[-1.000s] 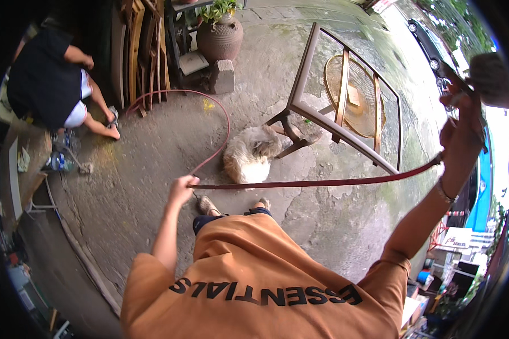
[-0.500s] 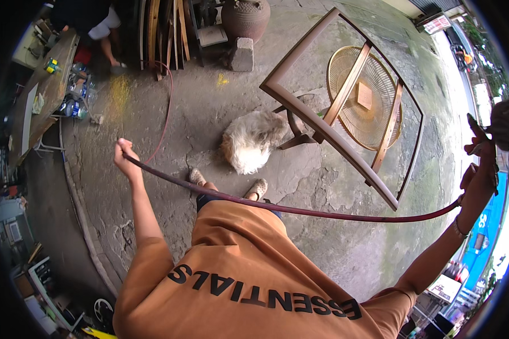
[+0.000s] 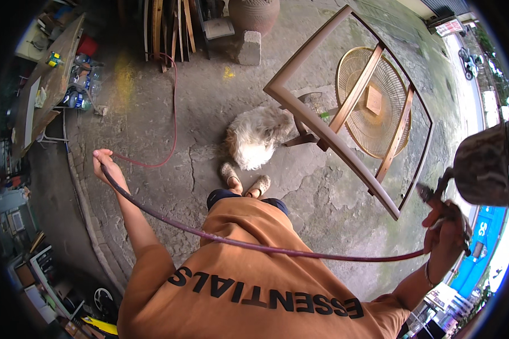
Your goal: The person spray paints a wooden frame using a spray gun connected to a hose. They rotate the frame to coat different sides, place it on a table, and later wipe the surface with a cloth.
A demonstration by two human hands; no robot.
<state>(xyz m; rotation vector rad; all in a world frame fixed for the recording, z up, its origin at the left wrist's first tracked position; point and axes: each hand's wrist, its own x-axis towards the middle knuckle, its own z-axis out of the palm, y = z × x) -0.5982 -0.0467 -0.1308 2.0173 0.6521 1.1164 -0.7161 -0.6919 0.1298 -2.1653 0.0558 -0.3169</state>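
Head view: I see the left hand (image 3: 110, 168) closed around a reddish hose (image 3: 254, 245), drawn wide across the orange shirt (image 3: 249, 282), apparently to keep slack off the brown frame (image 3: 356, 170) ahead; the right hand (image 3: 449, 233) grips what looks like a spray gun (image 3: 426, 192), dark cup (image 3: 481, 165) above, likely for gravity feed; its trigger is hidden; the cup's right side is cut off.
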